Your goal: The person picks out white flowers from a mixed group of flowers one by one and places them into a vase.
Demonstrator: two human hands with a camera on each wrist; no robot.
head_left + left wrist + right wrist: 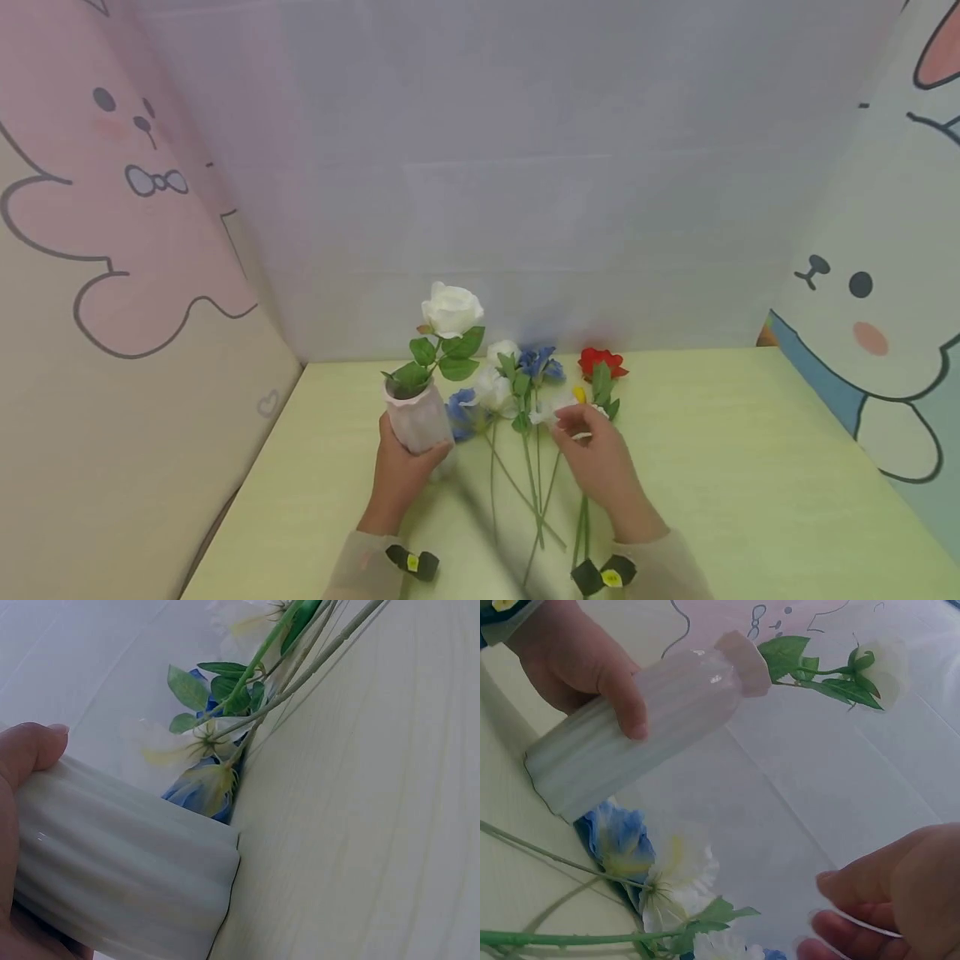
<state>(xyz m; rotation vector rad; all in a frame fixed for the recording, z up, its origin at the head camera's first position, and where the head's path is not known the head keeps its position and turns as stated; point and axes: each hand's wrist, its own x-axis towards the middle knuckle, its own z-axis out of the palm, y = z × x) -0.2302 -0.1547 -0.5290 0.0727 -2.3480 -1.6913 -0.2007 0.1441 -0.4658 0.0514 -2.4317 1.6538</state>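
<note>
My left hand (405,471) grips a pale fluted vase (422,421) round its body, the thumb across the front. One white rose (452,310) with green leaves stands in the vase; its lower stem is hidden inside. In the left wrist view the vase (127,855) has its base at the tabletop. My right hand (596,458) hovers over the loose flowers, close to a white flower (553,405), fingers loosely bent. In the right wrist view the right hand (900,900) shows a gap between thumb and fingers, with no flower in it.
Loose artificial flowers lie right of the vase: white blooms (495,390), blue flowers (542,363) and a red flower (602,362), their stems pointing towards me. The pale yellow table (750,467) meets a grey-white backdrop (525,208). Cartoon-printed panels flank both sides.
</note>
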